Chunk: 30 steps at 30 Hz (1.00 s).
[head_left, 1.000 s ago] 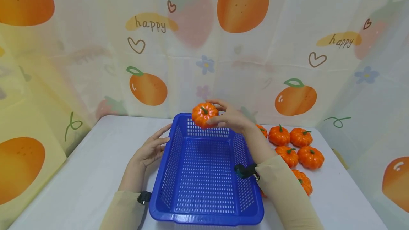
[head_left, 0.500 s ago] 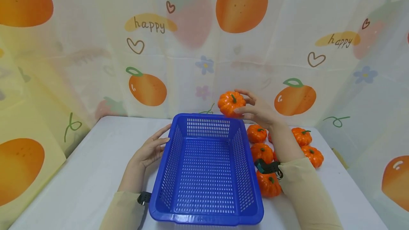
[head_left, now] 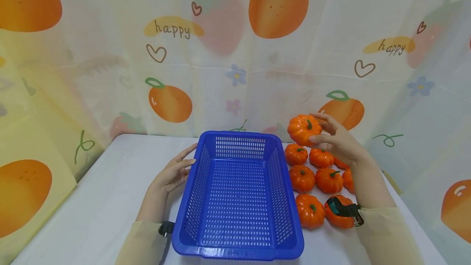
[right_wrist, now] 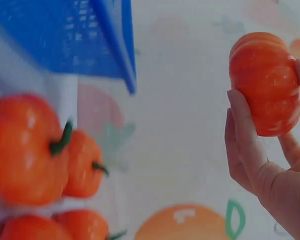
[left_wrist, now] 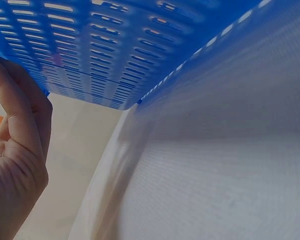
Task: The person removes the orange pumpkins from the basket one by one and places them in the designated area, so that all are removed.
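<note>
My right hand holds a small orange toy pumpkin with a green stem, thumb on the near side and fingers behind. It is raised above the back row of other pumpkins, right of the basket. In the right wrist view the ribbed side of this pumpkin shows between fingers and thumb. A blue perforated plastic basket stands in the middle of the table with nothing inside. My left hand rests against its left outer side, thumb at the rim. In the left wrist view, its fingers lie beside the perforated wall.
Several more orange pumpkins stand in rows on the white table, close along the basket's right side. My right forearm covers some of them. A fruit-printed curtain hangs behind the table's back edge.
The right hand has carried the pumpkin from over the basket's back end rightward, above the other pumpkins, uncovering more of them. The left hand and basket stay put.
</note>
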Each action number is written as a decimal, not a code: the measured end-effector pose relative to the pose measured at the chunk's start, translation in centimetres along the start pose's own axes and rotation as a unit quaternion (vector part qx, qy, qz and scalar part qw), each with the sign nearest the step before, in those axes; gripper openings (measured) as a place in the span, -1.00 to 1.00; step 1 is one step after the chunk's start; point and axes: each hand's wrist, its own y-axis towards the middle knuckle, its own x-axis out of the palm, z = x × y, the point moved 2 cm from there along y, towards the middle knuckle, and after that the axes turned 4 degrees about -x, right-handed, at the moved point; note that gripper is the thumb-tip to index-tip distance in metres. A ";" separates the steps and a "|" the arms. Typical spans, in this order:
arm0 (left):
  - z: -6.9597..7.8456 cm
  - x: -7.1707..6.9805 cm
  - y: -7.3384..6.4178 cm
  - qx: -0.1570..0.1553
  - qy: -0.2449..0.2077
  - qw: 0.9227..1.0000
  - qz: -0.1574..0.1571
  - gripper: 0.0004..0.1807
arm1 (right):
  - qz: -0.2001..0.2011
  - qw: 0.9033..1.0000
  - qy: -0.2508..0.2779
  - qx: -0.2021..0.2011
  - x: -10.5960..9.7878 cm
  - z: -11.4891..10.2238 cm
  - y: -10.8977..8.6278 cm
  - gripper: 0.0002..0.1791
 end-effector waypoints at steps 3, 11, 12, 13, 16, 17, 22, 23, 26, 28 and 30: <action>0.0 -0.1 0.0 0.000 -0.005 1.000 0.002 -0.27 | 0.011 1.000 0.002 -0.015 -1.5 0.8 -1.3 -0.33; -0.1 0.0 0.0 0.004 0.006 1.000 0.003 -0.25 | 0.023 1.000 -0.015 -0.015 -5.8 2.8 -4.8 -0.35; -0.1 0.0 0.0 0.004 0.008 1.000 0.003 -0.25 | 0.023 1.000 -0.015 -0.015 -6.3 3.1 -5.3 -0.36; -0.1 0.0 0.0 0.003 0.010 1.000 0.002 -0.25 | 0.022 1.000 -0.013 -0.014 -6.9 3.3 -5.8 -0.36; -0.1 0.0 0.0 0.001 0.011 1.000 0.005 -0.25 | 0.016 1.000 0.004 -0.017 -8.5 4.2 -7.2 -0.35; -0.1 0.0 0.0 0.001 0.012 1.000 0.005 -0.25 | 0.011 1.000 0.009 -0.018 -9.0 4.5 -7.6 -0.34; -0.1 0.1 0.0 0.003 0.014 1.000 0.004 -0.25 | -0.009 0.999 0.023 -0.031 -11.4 6.0 -9.9 -0.28; -0.1 0.1 0.0 0.003 0.015 1.000 0.003 -0.25 | -0.013 0.999 0.023 -0.033 -11.8 6.3 -10.4 -0.27; -0.2 0.0 0.1 0.003 0.012 1.000 0.004 -0.26 | -0.013 0.999 0.022 -0.036 -13.0 7.5 -11.7 -0.25; -0.4 -0.3 0.3 0.004 0.007 1.000 0.007 -0.27 | -0.011 0.999 0.026 -0.028 -13.9 8.5 -12.6 -0.25; -0.6 -0.5 0.5 0.004 0.001 1.000 0.009 -0.28 | -0.003 0.999 0.031 -0.016 -14.6 9.4 -13.3 -0.26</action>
